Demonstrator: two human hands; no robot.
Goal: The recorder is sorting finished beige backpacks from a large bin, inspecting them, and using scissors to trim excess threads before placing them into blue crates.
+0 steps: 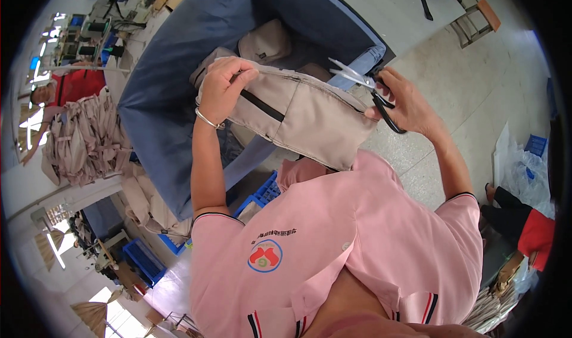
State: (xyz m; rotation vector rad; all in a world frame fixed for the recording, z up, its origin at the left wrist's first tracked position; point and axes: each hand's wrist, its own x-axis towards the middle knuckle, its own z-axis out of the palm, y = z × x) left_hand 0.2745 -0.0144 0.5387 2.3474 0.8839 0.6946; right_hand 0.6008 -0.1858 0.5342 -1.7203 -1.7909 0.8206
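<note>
A beige sewn fabric piece point(325, 120) with a black zipper strip and dark-edged seams is stretched between my hands. My left hand point(223, 87), a bangle at its wrist, pinches the piece's upper left end. In my right hand point(408, 102) is a pair of black-handled scissors point(356, 74), its blades parted and pointing left above the fabric. Fingers of that same hand also touch the fabric's right edge. Behind the piece stands a large blue fabric-lined bin point(173, 58), with more beige sewn pieces point(266, 41) lying inside it.
A big pile of beige pieces point(86, 135) lies at the left, near a person in red point(80, 86). Blue plastic crates point(144, 261) stand lower left. A wooden stool point(476, 22) is at the far right, and another seated person point(533, 236) is at the right edge.
</note>
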